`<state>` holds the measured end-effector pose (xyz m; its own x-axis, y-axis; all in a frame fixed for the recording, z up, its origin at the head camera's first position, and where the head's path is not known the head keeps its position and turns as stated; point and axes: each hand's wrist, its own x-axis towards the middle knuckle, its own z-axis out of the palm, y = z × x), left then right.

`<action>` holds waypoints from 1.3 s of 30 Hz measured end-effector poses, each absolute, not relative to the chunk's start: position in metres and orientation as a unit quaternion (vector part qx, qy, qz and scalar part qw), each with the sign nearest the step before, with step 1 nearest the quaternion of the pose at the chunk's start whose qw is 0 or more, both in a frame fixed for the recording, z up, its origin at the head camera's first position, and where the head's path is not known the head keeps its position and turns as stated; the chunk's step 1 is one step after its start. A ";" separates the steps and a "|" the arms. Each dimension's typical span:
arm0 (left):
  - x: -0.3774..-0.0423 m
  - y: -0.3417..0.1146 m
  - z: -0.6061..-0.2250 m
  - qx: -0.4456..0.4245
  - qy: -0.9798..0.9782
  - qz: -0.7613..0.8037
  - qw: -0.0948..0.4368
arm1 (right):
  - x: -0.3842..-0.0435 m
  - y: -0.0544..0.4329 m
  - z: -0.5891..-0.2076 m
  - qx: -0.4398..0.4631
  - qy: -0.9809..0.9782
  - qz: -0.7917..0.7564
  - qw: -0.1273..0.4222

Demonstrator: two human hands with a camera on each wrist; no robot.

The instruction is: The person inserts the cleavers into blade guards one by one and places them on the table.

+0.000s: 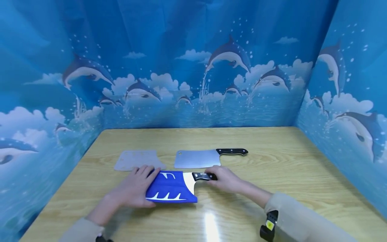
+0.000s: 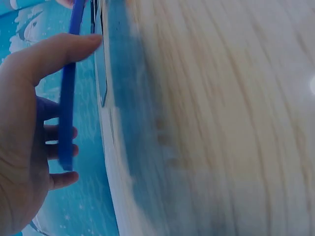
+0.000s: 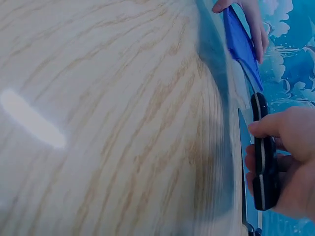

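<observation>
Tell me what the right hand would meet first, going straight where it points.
Likely the bare cleaver, lying just beyond the right hand, though it might pass above; height is unclear.

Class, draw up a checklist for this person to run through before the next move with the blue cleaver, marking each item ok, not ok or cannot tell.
1. Handle gripped: ok; the right hand holds it.
2. Broad end of the blue cleaver supported: ok; the left hand grips it.
3. Blue surface known to be a removable cover: cannot tell; it may be the blade's own finish.
4. Second cleaver covered: not ok; its metal blade lies bare.
5. Pale sheet flat on the table: ok; it lies left of the second cleaver.
</observation>
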<state>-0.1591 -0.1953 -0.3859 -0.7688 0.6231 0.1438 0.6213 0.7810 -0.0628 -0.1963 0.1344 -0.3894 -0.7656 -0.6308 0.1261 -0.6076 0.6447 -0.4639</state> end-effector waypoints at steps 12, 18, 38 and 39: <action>-0.163 -0.207 -0.389 -0.331 -0.943 -0.041 0.021 | -0.207 0.130 -0.400 -0.325 0.900 -0.278 0.082; -0.167 -0.210 -0.394 -0.331 -0.943 -0.041 -0.002 | -0.209 0.127 -0.404 -0.296 0.900 -0.306 0.093; -0.165 -0.208 -0.395 -0.303 -0.950 -0.045 -0.054 | -0.211 0.130 -0.401 -0.265 0.890 -0.344 0.140; -0.164 -0.209 -0.394 -0.304 -0.950 -0.049 -0.054 | -0.212 0.132 -0.402 -0.263 0.888 -0.347 0.145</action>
